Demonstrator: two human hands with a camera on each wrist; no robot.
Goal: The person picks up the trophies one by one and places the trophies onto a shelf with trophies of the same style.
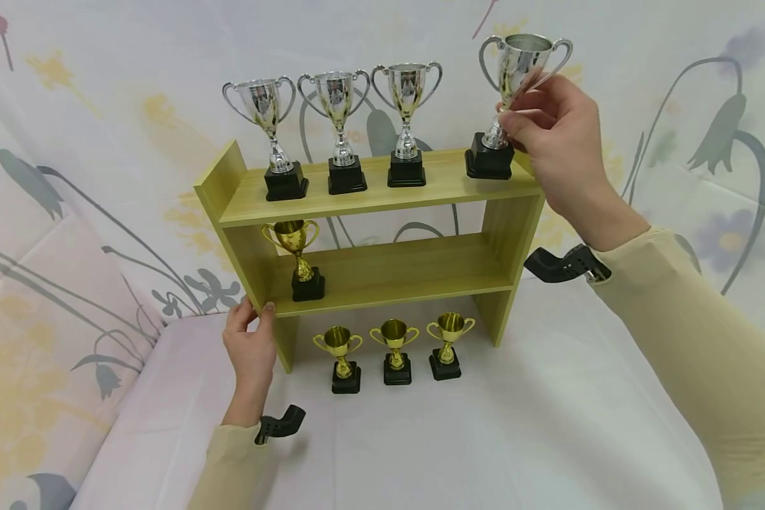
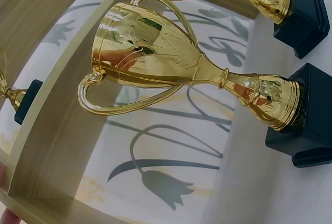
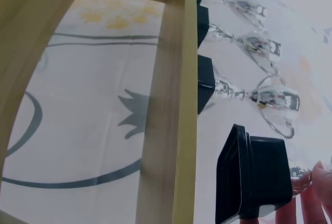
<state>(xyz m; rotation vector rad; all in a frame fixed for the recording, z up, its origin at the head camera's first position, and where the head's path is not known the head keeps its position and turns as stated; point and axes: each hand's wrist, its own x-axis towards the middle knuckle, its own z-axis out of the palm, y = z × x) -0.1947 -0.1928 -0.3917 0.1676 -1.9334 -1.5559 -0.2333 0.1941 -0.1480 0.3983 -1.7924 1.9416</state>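
My right hand (image 1: pixel 564 134) grips a silver trophy cup (image 1: pixel 523 60) by its stem at the right end of the wooden shelf's top board (image 1: pixel 370 190). In the right wrist view the held trophy's black base (image 3: pixel 254 175) is tilted, its hollow underside showing beside the board edge. Three more silver trophies, one of them (image 1: pixel 406 92) closest, stand in a row to its left. My left hand (image 1: pixel 251 347) holds the left side panel of the shelf at middle-board height, fingers behind and thumb in front. A gold trophy (image 1: pixel 293 241) stands at the left of the middle board.
Three gold trophies, including a middle one (image 1: pixel 395 340), stand on the white-covered table (image 1: pixel 408 446) under and before the shelf. One gold trophy (image 2: pixel 150 47) looms large in the left wrist view. A flower-patterned cloth (image 1: pixel 153 49) hangs behind.
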